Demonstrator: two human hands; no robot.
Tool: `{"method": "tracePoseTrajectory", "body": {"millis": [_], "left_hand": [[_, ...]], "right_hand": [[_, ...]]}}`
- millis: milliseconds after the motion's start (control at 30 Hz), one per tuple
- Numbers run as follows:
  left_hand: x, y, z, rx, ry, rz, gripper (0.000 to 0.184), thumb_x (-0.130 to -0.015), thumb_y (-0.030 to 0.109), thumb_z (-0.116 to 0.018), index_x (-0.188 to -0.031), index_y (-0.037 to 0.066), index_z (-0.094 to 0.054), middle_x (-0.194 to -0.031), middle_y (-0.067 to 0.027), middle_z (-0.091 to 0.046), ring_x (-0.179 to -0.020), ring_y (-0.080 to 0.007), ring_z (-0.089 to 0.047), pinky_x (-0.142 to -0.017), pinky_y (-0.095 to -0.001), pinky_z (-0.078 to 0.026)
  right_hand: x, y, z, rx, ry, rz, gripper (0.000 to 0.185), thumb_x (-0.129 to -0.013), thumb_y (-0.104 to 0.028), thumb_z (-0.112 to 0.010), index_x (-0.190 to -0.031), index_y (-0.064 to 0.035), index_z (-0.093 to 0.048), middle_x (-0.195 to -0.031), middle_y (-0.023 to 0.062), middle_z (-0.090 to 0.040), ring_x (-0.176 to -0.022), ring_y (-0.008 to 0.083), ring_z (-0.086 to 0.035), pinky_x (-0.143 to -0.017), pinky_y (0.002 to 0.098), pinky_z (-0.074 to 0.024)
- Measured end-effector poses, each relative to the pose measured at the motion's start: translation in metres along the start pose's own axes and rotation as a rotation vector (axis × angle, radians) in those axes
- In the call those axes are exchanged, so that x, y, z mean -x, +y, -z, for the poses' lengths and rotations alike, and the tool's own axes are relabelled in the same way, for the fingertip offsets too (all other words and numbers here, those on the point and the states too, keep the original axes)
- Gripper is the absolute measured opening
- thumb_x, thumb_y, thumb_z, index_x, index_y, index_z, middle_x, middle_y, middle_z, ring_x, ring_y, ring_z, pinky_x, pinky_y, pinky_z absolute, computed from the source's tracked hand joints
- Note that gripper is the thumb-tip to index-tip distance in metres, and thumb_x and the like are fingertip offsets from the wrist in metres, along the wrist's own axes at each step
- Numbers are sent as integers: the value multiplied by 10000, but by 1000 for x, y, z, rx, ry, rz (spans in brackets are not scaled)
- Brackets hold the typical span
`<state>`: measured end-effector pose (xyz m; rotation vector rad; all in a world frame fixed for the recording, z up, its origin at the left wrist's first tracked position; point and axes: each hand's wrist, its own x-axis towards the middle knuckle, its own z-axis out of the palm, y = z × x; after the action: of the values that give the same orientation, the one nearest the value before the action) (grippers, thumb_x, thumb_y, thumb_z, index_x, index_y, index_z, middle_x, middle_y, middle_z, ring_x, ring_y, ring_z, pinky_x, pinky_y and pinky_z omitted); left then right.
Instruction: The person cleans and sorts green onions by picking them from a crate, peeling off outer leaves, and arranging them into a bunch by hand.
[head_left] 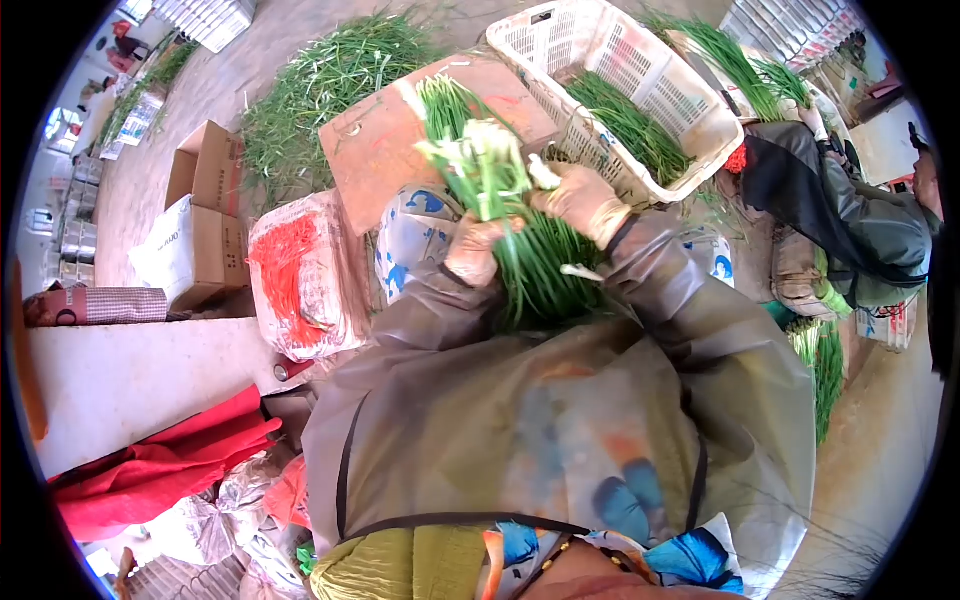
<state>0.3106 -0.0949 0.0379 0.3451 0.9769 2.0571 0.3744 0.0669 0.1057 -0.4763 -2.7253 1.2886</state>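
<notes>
Across my lap lies a bunch of garlic chives (545, 265), its pale stalk ends pointing away from me and its green leaves towards my body. My gloved left hand (475, 250) is closed around the left side of the bunch. On the right, my gloved right hand (585, 203) has its fingers bent together beside the stalks, with a pale stalk end showing at the fingertips. Just beyond, more garlic chives (445, 105) rest on a worn reddish-brown board (370, 150). The far fingers of both hands are partly hidden.
A white plastic crate (700, 110) holding chives stands ahead right. Loose greens (335, 75) are heaped on the floor ahead left. Red ties (285, 270) lie on a wrapped block at my left, near a cardboard box (218, 215). Another person's dark sleeve (870, 210) is at right.
</notes>
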Motion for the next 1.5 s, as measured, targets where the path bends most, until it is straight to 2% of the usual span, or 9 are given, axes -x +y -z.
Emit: {"method": "tracePoseTrajectory", "body": {"millis": [67, 333, 467, 533, 733, 1000, 1200, 1367, 1500], "left_hand": [[3, 10, -22, 29, 49, -22, 272, -639, 22, -679, -899, -6, -603, -818, -82, -631, -724, -186, -597, -673, -307, -480], [6, 5, 20, 100, -27, 37, 287, -652, 92, -687, -907, -6, -602, -829, -98, -627, -733, -211, -609, -665, -341, -502], [6, 4, 22, 242, -32, 88, 309, -659, 73, -691, -939, -10, -593, -872, -111, -624, -784, -243, -618, -703, -393, -522], [3, 8, 17, 260, -61, 98, 306, -661, 67, -692, -939, -11, -591, -880, -112, -625, -797, -249, -618, -695, -390, -523], [3, 12, -3, 121, -146, 53, 286, -670, 79, -648, -926, -33, -589, -846, -106, -622, -761, -214, -604, -710, -322, -492], [11, 20, -8, 155, 13, 22, 222, -673, 38, -647, -879, -14, -584, -761, -98, -616, -654, -220, -599, -624, -321, -501], [6, 16, 2, 59, 51, -9, 321, -676, 26, -664, -978, 18, -559, -796, -69, -589, -688, -200, -589, -639, -329, -504], [-1, 9, -7, -107, 39, -66, 401, -674, 1, -687, -1050, 17, -549, -909, -47, -602, -769, -169, -589, -709, -297, -470], [7, 20, -38, -134, -62, -5, 439, -680, 24, -699, -1083, 15, -526, -937, -24, -603, -817, -125, -568, -735, -257, -448]], "right_hand": [[-1, -3, -4, 163, 57, 60, 323, -713, -246, -634, -924, -3, -603, -703, 128, -610, -591, 211, -571, -606, 306, -463], [12, -13, 78, -766, -211, -147, 180, -727, -181, -641, -833, -35, -639, -705, 29, -615, -632, 89, -552, -568, 208, -431], [4, -1, 77, -228, -9, -80, 225, -765, -203, -593, -848, -2, -652, -757, 50, -630, -677, 114, -552, -648, 262, -444], [0, 10, 62, -676, -124, 129, 190, -774, -154, -604, -923, -40, -636, -810, 41, -627, -703, 115, -560, -659, 260, -451], [-2, -6, -12, -245, -104, 98, 369, -731, -295, -662, -933, 7, -595, -712, 122, -628, -663, 207, -601, -636, 316, -461], [-5, 13, -2, -524, -41, -84, 320, -723, -262, -666, -903, -2, -617, -713, 74, -636, -660, 171, -590, -658, 286, -452], [-21, 62, 55, -128, 435, -12, 233, -818, -143, -573, -993, 11, -572, -792, 86, -633, -683, 162, -588, -657, 280, -470], [11, -22, 48, -682, -2, 80, 262, -791, -192, -625, -988, -20, -606, -838, 51, -633, -660, 114, -572, -611, 241, -474], [-9, -37, 35, -84, 62, 100, 302, -759, -143, -673, -989, 30, -583, -869, 107, -643, -733, 121, -589, -653, 241, -482]]}}
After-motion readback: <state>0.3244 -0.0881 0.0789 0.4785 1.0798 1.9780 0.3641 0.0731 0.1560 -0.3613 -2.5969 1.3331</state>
